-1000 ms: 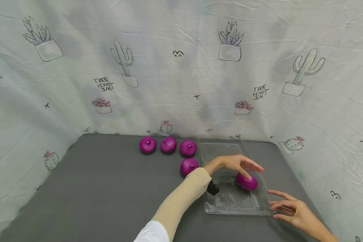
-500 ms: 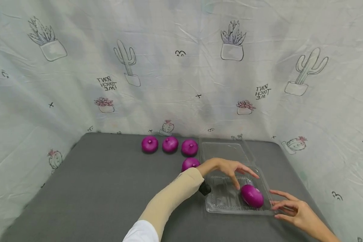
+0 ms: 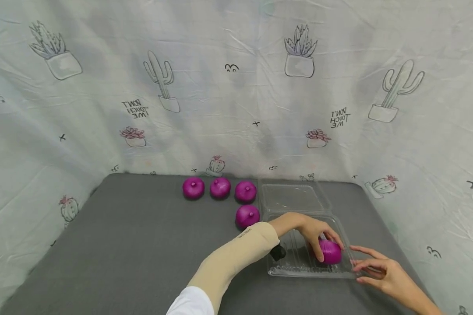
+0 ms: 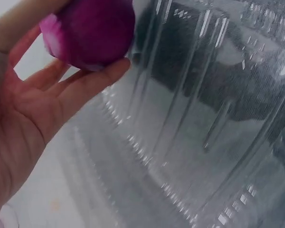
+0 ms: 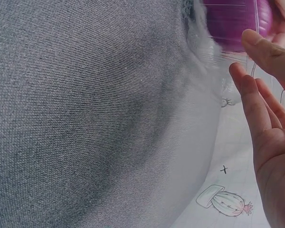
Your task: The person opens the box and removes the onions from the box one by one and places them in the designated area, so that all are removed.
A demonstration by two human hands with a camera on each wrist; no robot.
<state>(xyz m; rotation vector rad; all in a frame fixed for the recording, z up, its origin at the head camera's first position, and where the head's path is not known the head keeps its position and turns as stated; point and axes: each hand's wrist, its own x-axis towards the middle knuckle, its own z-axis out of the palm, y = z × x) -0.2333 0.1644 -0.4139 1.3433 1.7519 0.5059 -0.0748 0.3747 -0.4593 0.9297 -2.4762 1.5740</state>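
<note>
My left hand (image 3: 314, 232) reaches into the clear plastic clamshell box (image 3: 291, 274) and grips a red onion (image 3: 332, 252) near its right side. The same onion (image 4: 97, 33) sits between thumb and fingers in the left wrist view, above the ribbed clear floor. At the box's right edge, the fingertips of my right hand (image 3: 386, 273) touch the rim with fairly straight fingers. In the right wrist view, the thumb and fingers of that hand (image 5: 266, 114) stand apart beside the clear wall, with the onion (image 5: 232, 23) behind it.
Several more red onions lie left of the box: a back row with one onion (image 3: 193, 188) at its left end, and a nearer onion (image 3: 247, 216). The box's lid (image 3: 291, 197) lies folded back. A printed cloth (image 3: 205, 87) surrounds the grey table (image 3: 122, 245).
Half a second ago the onion lay loose in the box, with my left hand apart from it. That hand has moved right and down and now grips it. The right hand stays put.
</note>
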